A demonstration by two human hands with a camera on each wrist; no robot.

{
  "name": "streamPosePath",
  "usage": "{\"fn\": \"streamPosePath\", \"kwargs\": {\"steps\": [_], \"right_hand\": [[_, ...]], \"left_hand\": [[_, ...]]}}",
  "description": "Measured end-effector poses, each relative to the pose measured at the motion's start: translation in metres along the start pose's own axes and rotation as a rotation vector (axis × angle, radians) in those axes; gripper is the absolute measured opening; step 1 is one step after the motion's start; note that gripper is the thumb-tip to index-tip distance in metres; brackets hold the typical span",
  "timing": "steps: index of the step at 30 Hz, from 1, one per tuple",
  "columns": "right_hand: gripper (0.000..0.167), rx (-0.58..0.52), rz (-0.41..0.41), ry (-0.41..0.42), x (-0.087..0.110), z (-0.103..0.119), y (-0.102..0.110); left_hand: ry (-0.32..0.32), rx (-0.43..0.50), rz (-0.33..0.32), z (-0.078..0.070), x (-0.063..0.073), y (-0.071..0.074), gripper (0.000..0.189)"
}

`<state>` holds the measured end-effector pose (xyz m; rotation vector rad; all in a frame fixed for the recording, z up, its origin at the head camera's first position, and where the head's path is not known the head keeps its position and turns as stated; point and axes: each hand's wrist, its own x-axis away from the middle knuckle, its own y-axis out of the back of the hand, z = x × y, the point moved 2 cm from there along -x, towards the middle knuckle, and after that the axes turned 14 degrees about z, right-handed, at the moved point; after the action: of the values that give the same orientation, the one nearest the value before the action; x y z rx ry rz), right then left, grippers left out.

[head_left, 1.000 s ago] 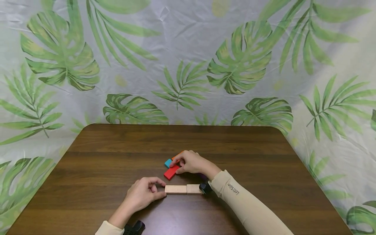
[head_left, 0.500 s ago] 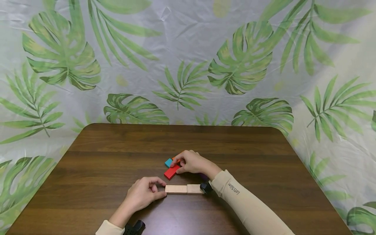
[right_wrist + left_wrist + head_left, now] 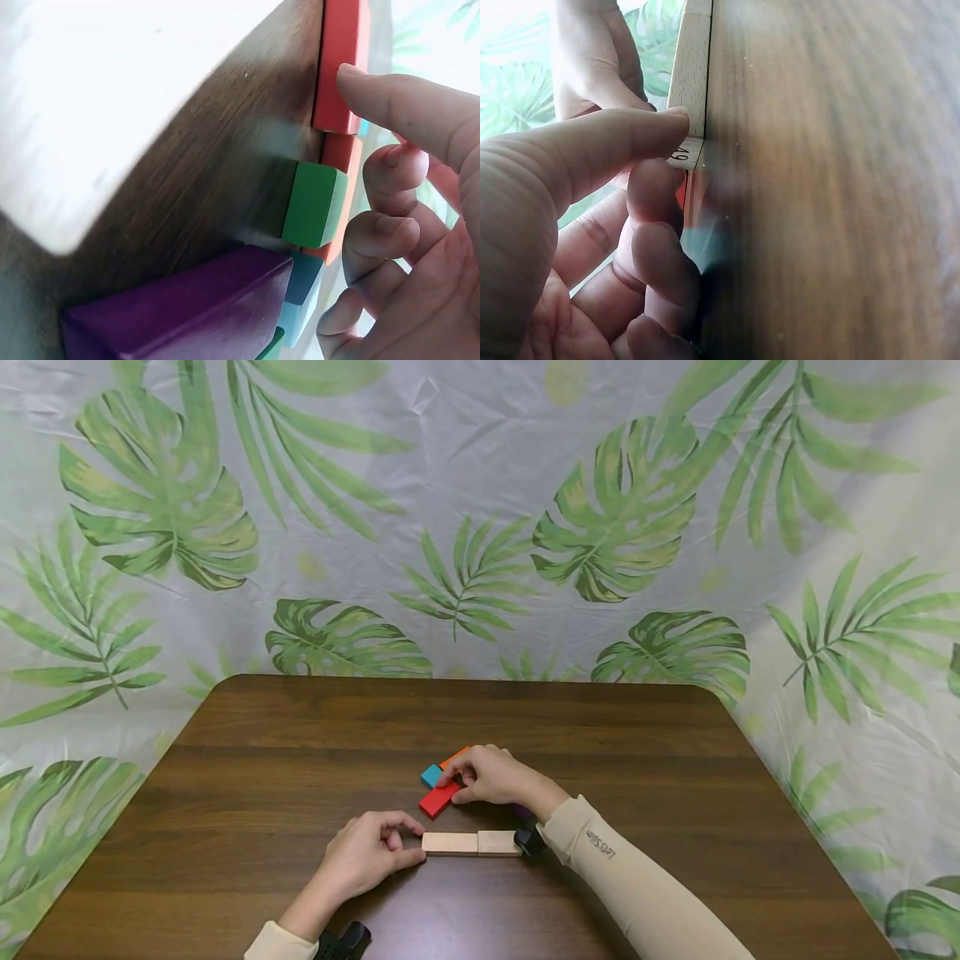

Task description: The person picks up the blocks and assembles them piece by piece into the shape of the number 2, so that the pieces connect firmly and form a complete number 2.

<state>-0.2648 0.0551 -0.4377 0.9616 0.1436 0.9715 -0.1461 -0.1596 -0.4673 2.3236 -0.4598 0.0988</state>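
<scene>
Two plain wooden blocks lie end to end in a row in the head view, a left block [image 3: 450, 844] and a right block [image 3: 497, 842]. My left hand [image 3: 367, 856] pinches the left block's outer end, where printed digits show beside the thumb [image 3: 660, 131] in the left wrist view. Farther back, my right hand [image 3: 491, 774] holds a red block [image 3: 437, 802] between thumb and index finger, and the thumb [image 3: 367, 94] presses the red side in the right wrist view. A blue block [image 3: 431, 775] and an orange block [image 3: 456, 757] lie right behind the red one.
In the right wrist view, a green block [image 3: 311, 206] and a purple block [image 3: 180, 307] lie near the right hand's curled lower fingers. The brown wooden table [image 3: 262, 793] reaches back to a leaf-print cloth [image 3: 480, 485]. A dark wrist camera [image 3: 529, 840] overlaps the row's right end.
</scene>
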Motion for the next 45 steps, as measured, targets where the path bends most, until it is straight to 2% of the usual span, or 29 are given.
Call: {"fn": "streamPosePath", "kwargs": {"steps": [11,25,34,45], "right_hand": [[0.021,-0.016,0.005,-0.048,-0.0019,-0.0046,0.0011],[0.022,0.005,-0.007,-0.029,0.0038,-0.0022,0.0008],[0.023,-0.037,0.001,-0.048,0.0001,-0.0063,0.0054],[0.022,-0.024,0.015,-0.050,-0.0014,-0.0063,0.0071]], "left_hand": [[-0.013,0.012,0.016,0.0009,0.0002,0.0002,0.020],[-0.006,0.010,0.007,0.0004,0.0001,0.0004,0.021],[-0.011,0.014,0.022,0.0018,-0.0006,-0.0003,0.020],[-0.015,0.021,0.025,0.0024,-0.0010,0.0002,0.020]]}}
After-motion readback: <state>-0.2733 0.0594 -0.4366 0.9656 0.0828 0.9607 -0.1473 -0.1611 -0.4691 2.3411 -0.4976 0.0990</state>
